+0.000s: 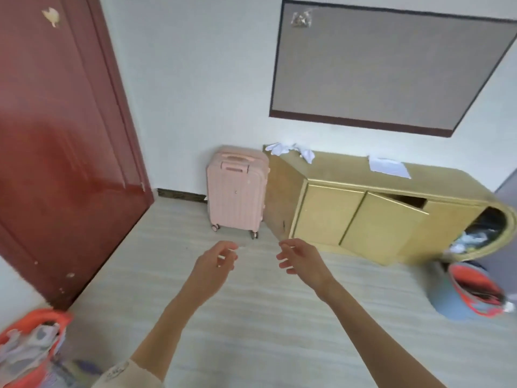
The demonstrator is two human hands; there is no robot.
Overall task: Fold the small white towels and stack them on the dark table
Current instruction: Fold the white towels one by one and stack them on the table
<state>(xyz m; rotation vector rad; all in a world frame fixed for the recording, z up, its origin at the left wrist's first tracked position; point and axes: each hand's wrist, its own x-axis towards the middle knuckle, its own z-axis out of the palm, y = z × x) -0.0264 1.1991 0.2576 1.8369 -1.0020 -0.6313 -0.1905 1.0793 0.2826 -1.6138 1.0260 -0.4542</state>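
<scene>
Both hands, left (215, 264) and right (300, 260), hang empty with fingers loosely curled. Crumpled towels (291, 151) lie on the far cabinet (349, 208); no dark tabletop shows. Best step close, then lift one towel by two corners.

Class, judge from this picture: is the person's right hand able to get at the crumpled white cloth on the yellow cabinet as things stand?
Probably not yet. The right hand hovers over bare floor, short of the yellow cabinet; the crumpled white cloth lies on its far top corner. Nothing blocks the way.

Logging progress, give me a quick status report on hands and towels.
Left hand and right hand open, empty. White cloths crumpled on yellow cabinet. No dark table in view.
</scene>
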